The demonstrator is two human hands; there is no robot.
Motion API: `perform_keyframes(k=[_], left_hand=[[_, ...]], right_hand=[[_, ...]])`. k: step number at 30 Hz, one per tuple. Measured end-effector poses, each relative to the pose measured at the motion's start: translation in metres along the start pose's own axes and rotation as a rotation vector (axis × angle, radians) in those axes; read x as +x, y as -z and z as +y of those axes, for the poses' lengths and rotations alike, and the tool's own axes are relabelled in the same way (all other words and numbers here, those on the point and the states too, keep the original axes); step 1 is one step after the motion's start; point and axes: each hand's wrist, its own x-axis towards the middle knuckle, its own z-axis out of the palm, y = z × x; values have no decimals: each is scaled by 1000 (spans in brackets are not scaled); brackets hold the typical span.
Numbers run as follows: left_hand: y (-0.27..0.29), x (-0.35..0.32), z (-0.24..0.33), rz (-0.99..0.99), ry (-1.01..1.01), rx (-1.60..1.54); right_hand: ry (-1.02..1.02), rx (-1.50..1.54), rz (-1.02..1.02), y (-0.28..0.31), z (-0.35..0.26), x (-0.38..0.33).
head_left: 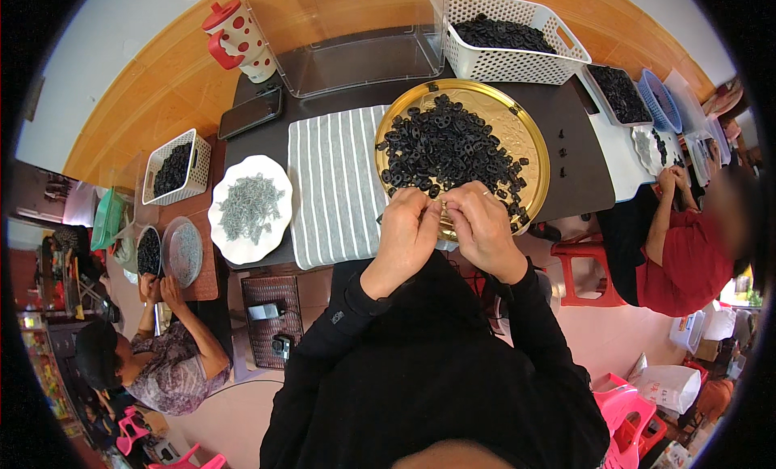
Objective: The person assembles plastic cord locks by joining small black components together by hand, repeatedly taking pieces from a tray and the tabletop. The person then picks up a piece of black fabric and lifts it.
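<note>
My left hand point(406, 229) and my right hand point(483, 225) meet at the near rim of a round gold tray point(543, 154). Both are closed in a pinch, fingertips almost touching, and whatever small thing they hold is hidden by the fingers. Heaped on the tray are small black plastic pieces point(444, 138), some with holes, spreading toward its right side. To the left lies a grey-and-white striped cloth point(335, 186). Beyond it, a white scalloped plate point(230, 249) carries a pile of small silvery-grey pieces point(252, 204), too small to name.
Behind the tray stand a white basket point(517, 65) of black pieces and a clear plastic box point(356, 65). A phone point(252, 112) and a spotted tumbler point(242, 45) are at the back left. Co-workers sit at left point(174, 364) and right point(687, 243).
</note>
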Motion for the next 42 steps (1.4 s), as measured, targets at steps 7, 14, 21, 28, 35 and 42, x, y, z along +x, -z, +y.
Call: perform_keyframes(k=[7, 14, 21, 28, 35, 42], left_hand=[[2, 3, -3, 60, -166, 187], [7, -3, -6, -36, 62, -182], [8, -3, 0, 62, 50, -286], [5, -6, 2, 71, -27, -244], [2, -6, 1, 81, -112, -206], [4, -4, 0, 87, -96, -128]], right_hand=[[-263, 207, 64, 0, 3, -9], [-355, 274, -96, 5, 2, -8], [-715, 617, -90, 2, 0, -7], [-850, 948, 13, -5, 2, -10], [-768, 929, -37, -3, 1, -10], [-419, 455, -7, -2, -5, -10]])
